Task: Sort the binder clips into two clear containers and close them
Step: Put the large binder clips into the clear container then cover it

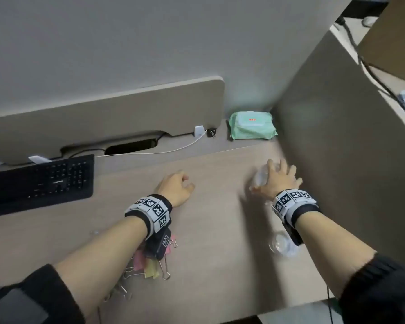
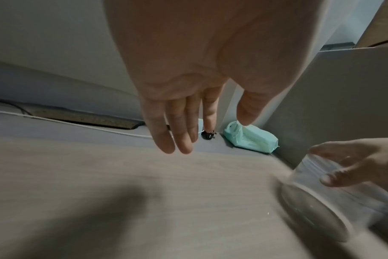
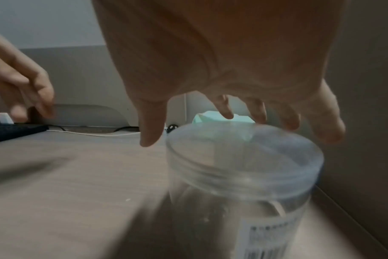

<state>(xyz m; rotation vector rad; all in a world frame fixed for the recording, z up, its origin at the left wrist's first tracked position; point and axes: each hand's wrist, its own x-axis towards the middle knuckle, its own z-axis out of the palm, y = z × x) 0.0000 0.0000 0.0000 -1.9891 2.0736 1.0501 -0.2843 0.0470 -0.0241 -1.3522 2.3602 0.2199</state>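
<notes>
My right hand [image 1: 279, 176] is spread over the top of a clear container [image 1: 260, 177] near the right partition. Its thumb and fingers [image 2: 331, 180] curl round the threaded rim. In the right wrist view the clear container [image 3: 239, 175] has no lid on, shows nothing inside, and carries a barcode label. My left hand [image 1: 181, 183] hovers over the middle of the desk, its fingers [image 2: 164, 138] straight and holding nothing. Pink and yellow binder clips [image 1: 150, 265] lie in a heap partly hidden under my left forearm. A second clear round container [image 1: 282, 245] stands below my right wrist.
A black keyboard [image 1: 40, 181] sits at the left. A green wipes pack [image 1: 251, 125] lies in the back corner beside a white cable [image 1: 164, 150]. The beige partition [image 1: 348, 148] stands close on the right. A small clear round piece [image 1: 94, 232] lies near my left forearm.
</notes>
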